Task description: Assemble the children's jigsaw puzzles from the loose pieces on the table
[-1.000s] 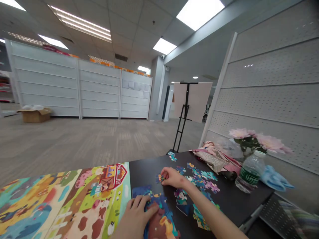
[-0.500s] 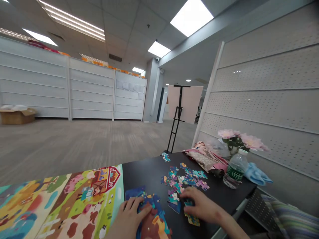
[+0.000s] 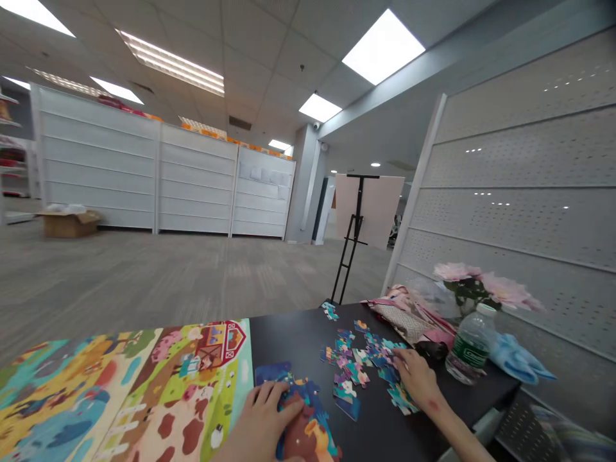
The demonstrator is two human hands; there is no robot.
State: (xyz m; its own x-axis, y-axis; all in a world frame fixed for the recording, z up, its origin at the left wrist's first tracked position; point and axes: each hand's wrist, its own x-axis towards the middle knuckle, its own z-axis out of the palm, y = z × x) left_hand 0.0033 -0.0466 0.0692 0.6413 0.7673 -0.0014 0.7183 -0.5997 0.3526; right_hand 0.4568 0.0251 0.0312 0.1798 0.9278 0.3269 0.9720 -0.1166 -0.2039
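Observation:
My left hand lies with its fingers spread on a partly joined jigsaw puzzle, dark blue with a brown figure. Part of that puzzle is hidden beneath the hand. Over the right side of a pile of loose jigsaw pieces is my right hand, its fingers stretched down to the pieces. Several teal and yellow pieces show just below its fingers. A dark blue piece lies at the near side of the pile.
Printed picture boards with farm animals cover the left of the black table. At the right stand a water bottle and pink flowers. Beside them lie a patterned cloth bag and a blue cloth.
My right hand has moved right and away from me, and the teal and yellow pieces under it have shifted the same way. My left hand stays on the puzzle. The view has turned slightly left.

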